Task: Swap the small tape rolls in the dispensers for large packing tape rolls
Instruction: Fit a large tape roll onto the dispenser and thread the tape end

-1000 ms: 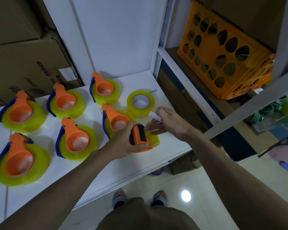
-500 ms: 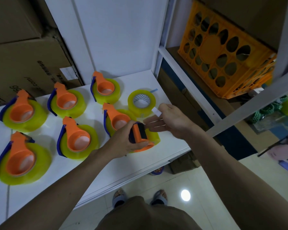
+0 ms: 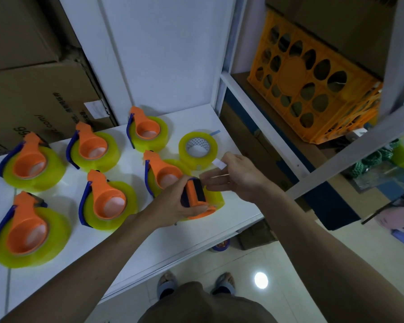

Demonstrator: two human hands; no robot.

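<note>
The person's left hand (image 3: 181, 201) curls around an orange tape dispenser (image 3: 195, 194) loaded with a yellow packing tape roll (image 3: 215, 199), holding it on edge near the front edge of the white shelf (image 3: 196, 231); the hand covers most of the dispenser's body, so only its orange handle, a dark blue guard and part of the orange hub show, and most of the roll is hidden behind them. The right hand (image 3: 239, 176) hovers just beside the dispenser with fingers stretched out almost straight, and a small white tab (image 3: 219, 163) sticks up by its thumb; whether the thumb and forefinger actually pinch that tab, or whether a clear strip of tape runs from it to the roll, cannot be made out. Behind the hands a loose tape roll (image 3: 198, 150) lies flat on the shelf with a blue tab at its far edge. Six more loaded dispensers (image 3: 105, 201) lie flat to the left in rough rows, the one nearest the hands partly covered by the left wrist and the frontmost left one close to the frame edge. Cardboard boxes (image 3: 33, 89) stand behind the shelf at the left, their print too blurred to read. An orange crate (image 3: 313, 82) sits on the neighbouring rack, and the clutter below it is dim and indistinct.
</note>
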